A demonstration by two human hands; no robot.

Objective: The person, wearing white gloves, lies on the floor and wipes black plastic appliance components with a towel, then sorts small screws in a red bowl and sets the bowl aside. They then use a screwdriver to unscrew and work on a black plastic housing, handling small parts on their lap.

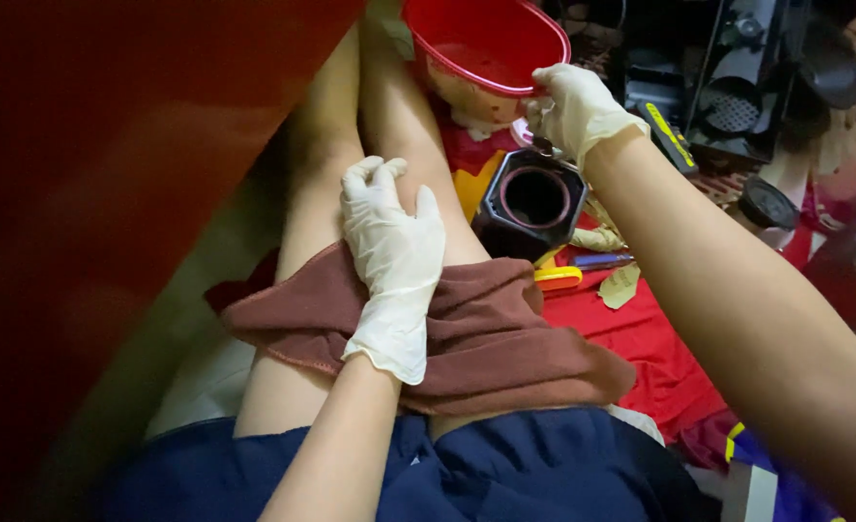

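My R hand [575, 108], gloved, is pinched shut on a small dark bit just above the black hexagonal container [530, 201] and right under the rim of the red bowl [487, 43]; can't tell what the bit is, too small. The container sits upright on the red cloth [662, 360] beside my R knee, mouth open w/ a pinkish ring inside. Looks rigid plastic w/ glossy faces, prob light but slick under latex, so I'd grip it across two flat side faces, not by the rim. The bowl looks thin, stiff and light, w/ whitish residue on the lower wall; best held at the rim. My L hand [390, 253], also gloved, lies flat and open w/ fingers loosely apart, on the brown towel [486, 338] draped over my thighs, holding nothing. Towel is soft, floppy. A yellow-handled tool [558, 278] lies near the container base.
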